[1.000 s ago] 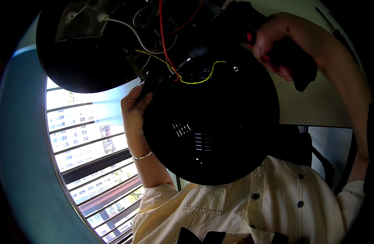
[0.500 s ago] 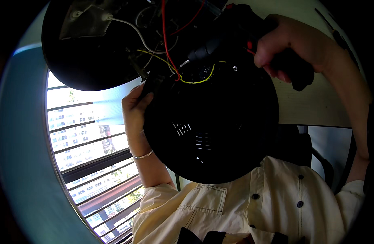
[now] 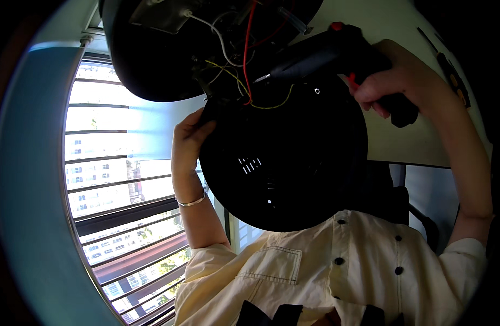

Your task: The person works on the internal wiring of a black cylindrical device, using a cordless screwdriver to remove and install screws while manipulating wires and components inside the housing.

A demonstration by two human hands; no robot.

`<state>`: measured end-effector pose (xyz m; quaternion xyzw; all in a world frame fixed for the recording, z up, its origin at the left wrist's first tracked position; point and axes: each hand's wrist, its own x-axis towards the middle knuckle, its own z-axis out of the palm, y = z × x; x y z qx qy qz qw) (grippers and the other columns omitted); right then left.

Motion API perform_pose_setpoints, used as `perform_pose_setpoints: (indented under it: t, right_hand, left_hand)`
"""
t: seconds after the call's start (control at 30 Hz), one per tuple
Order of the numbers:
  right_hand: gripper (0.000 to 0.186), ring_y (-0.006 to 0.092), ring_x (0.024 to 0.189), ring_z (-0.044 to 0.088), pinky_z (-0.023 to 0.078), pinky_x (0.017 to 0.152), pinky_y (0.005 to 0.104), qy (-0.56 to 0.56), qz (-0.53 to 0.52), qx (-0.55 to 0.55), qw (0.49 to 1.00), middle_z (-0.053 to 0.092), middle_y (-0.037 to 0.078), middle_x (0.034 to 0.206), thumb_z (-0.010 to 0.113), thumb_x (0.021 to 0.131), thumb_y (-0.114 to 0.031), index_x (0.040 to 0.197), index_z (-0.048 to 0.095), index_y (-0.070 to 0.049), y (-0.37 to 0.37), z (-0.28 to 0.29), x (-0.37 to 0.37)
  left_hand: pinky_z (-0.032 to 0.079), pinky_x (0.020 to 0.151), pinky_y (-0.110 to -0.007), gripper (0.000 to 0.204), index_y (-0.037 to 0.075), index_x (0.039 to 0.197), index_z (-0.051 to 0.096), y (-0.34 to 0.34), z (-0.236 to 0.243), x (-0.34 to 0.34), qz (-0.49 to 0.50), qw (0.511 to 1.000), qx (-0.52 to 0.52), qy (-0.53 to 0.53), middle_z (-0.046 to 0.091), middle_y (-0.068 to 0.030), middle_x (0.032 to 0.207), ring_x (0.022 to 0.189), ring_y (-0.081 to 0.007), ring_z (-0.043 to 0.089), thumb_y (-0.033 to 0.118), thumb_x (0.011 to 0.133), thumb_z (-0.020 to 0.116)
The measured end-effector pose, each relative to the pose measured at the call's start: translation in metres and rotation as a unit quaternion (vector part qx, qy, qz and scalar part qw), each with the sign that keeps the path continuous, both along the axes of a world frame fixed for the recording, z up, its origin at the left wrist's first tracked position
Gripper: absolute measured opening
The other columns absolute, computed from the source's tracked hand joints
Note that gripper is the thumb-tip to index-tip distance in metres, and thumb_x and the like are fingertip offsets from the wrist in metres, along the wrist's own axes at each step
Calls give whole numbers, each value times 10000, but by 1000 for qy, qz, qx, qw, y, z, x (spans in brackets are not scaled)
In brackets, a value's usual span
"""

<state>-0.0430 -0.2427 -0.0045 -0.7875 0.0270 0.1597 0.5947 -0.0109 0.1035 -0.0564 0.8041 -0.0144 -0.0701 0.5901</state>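
My left hand [image 3: 191,138] is closed on the left edge of a round black shell [image 3: 293,146], tilted in front of my chest, with small slots in it. In my right hand [image 3: 394,81] is a black cordless drill [image 3: 326,54] with a red trigger, held by its grip, a finger near the trigger. Its bit points left, close to a red wire [image 3: 247,54] and a yellow wire [image 3: 271,107] at the shell's upper edge. The wires run up to a second black round part [image 3: 146,70] behind. Whether the bit touches anything is too dark to tell.
A pale table [image 3: 391,136] lies beyond the shell, with a screwdriver [image 3: 451,73] at its far right. A metal plate [image 3: 160,16] with a white wire sits in the second round part. To the left is a window with blinds [image 3: 125,163], beside a blue panel [image 3: 32,179].
The drill has drawn back a little to the right and tilted more level, its bit now farther from the red wire's lower end. My left hand keeps its hold on the shell.
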Motion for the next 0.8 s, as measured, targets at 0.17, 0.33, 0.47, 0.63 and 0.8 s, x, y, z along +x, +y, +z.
perform_pose_setpoints:
  t: [0.17, 0.33, 0.47, 0.63, 0.8]
  right_hand:
    - [286, 107, 486, 529, 422, 484, 228, -106, 15, -4, 994, 569, 50, 623, 706, 628, -205, 804, 599, -7, -22, -7, -33]
    - [275, 176, 635, 580, 458, 594, 315, -254, -85, -226, 937, 584, 83, 693, 675, 619, -121, 851, 596, 4, -30, -9, -78]
    - [301, 241, 671, 607, 463, 616, 341, -327, -123, -417, 839, 605, 123, 776, 680, 618, -103, 879, 585, 10, -38, -20, -86]
    - [365, 260, 729, 619, 497, 639, 348, -285, -87, -560, 773, 607, 120, 818, 726, 599, -155, 917, 607, -22, -47, -31, -70]
    - [323, 258, 675, 617, 497, 584, 342, -326, -99, -591, 732, 604, 130, 768, 725, 617, -199, 852, 615, -7, -54, -47, -39]
  left_hand:
    - [487, 732, -233, 328, -47, 1108, 576, 4, 2, -4, -2, 999, 44, -25, 651, -110, 914, 794, -151, 621, -48, 780, 581]
    - [485, 755, -246, 330, -58, 1112, 568, 9, 4, -8, -2, 999, 26, -26, 649, -124, 917, 806, -156, 615, -55, 782, 578]
    - [481, 738, -236, 317, -66, 1102, 571, 7, 3, -14, -7, 996, 64, -61, 649, -124, 912, 800, -151, 613, -44, 786, 571]
    - [483, 693, -229, 299, -71, 1085, 580, 11, 4, -21, -11, 997, 48, -58, 651, -122, 882, 753, -144, 612, -13, 792, 569]
    - [488, 654, -228, 305, -73, 1098, 572, 10, 0, -23, 12, 996, 60, -66, 647, -131, 850, 710, -143, 610, 21, 808, 568]
